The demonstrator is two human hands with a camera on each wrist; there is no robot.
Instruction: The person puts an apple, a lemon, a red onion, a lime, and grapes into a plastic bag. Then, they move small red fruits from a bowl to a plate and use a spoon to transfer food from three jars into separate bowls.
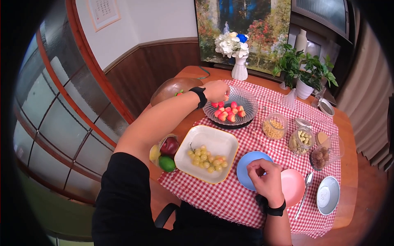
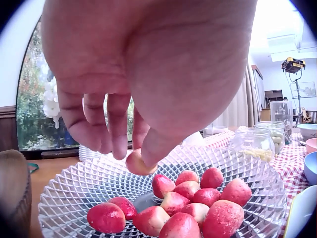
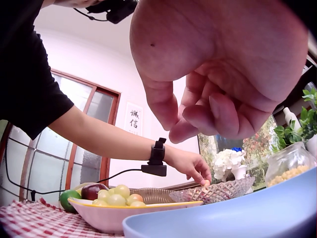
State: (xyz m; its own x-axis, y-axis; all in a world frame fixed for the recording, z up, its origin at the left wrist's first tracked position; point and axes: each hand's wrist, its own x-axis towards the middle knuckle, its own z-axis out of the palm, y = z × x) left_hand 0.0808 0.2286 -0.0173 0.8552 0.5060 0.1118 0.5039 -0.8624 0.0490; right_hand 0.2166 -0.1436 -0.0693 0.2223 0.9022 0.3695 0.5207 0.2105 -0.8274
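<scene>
Checked cloth (image 1: pixel 230 201), many colours

The checks are red and white. The fruits (image 2: pixel 224 218) are red with pale yellow; the grapes (image 1: pixel 201 158), yellow-green. The dish (image 1: pixel 189 168) is white with yellow rim. One plate (image 1: pixel 243 174) is blue, the other plate (image 1: pixel 295 189) pink.

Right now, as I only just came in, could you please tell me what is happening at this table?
A person's left hand pinches a small fruit over the clear bowl, where more red-and-yellow fruits lie. Their right hand, loosely curled, holds nothing visible near the blue plate. Green grapes lie in the white square dish.
</scene>
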